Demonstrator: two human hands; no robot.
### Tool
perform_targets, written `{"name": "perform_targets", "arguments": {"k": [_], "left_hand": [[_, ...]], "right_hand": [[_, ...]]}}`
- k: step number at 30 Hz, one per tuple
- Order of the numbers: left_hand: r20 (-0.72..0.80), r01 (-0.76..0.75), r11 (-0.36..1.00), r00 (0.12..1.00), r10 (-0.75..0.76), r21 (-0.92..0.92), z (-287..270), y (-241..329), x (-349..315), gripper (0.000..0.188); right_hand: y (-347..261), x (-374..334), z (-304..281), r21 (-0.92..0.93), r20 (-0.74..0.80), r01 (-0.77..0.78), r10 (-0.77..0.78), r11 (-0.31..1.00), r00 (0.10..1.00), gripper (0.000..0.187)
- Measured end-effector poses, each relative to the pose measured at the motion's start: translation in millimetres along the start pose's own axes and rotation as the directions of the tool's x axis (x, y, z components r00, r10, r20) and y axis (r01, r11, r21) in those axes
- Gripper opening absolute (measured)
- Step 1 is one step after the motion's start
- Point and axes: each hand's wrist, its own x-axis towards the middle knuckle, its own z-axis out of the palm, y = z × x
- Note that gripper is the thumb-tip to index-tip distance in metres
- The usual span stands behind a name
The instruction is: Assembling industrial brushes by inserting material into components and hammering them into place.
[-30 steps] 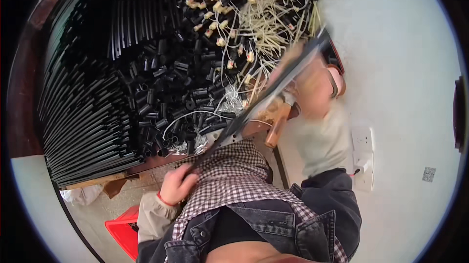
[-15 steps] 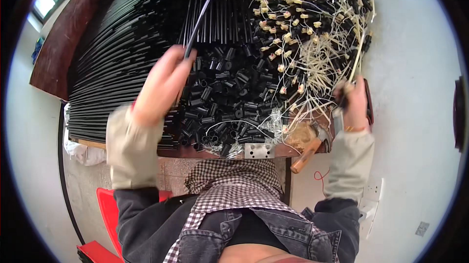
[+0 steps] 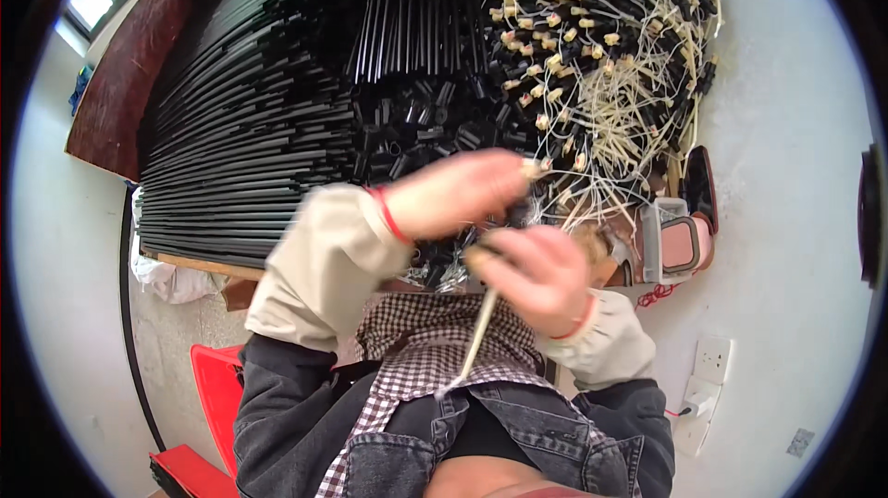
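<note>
My left hand (image 3: 458, 193) is smeared by motion, its fingers pressed together. A small cream connector (image 3: 532, 168) sticks out at its fingertips. Just below and to its right, my right hand (image 3: 546, 281) is closed around a pale wire lead (image 3: 479, 336), which hangs down over my checked apron (image 3: 416, 341). Part of something dark shows between the two hands, but blur hides its shape. Beyond them lies a heap of short black plastic tubes (image 3: 407, 133), partly covered by my left hand.
Long black rods (image 3: 231, 156) are stacked at the left, with a smaller bundle of rods (image 3: 416, 26) at the back. A pile of wired cream connectors (image 3: 592, 45) fills the back right. A grey container (image 3: 652, 239) stands at the right edge near a wall socket (image 3: 712, 359).
My left hand has moved right and nearer, and the black rod it held is out of it. My right hand has swung left from the table's right side to below my left hand.
</note>
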Motion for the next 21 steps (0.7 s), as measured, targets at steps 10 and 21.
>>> {"name": "perform_targets", "arguments": {"k": [10,21], "left_hand": [[0.367,-0.352,0.835,0.909,0.197,0.423,37.1,-69.7,-111.7,0.033],[-0.223,-0.331,0.843,0.864,0.451,0.423,21.5,-61.2,-116.4,0.049]], "right_hand": [[-14.5,-31.7,0.3,0.51,0.856,-0.566,0.318,-0.648,0.407,0.03],[-53.9,-5.9,14.9,0.285,0.428,-0.51,0.369,0.811,0.825,0.007]]}}
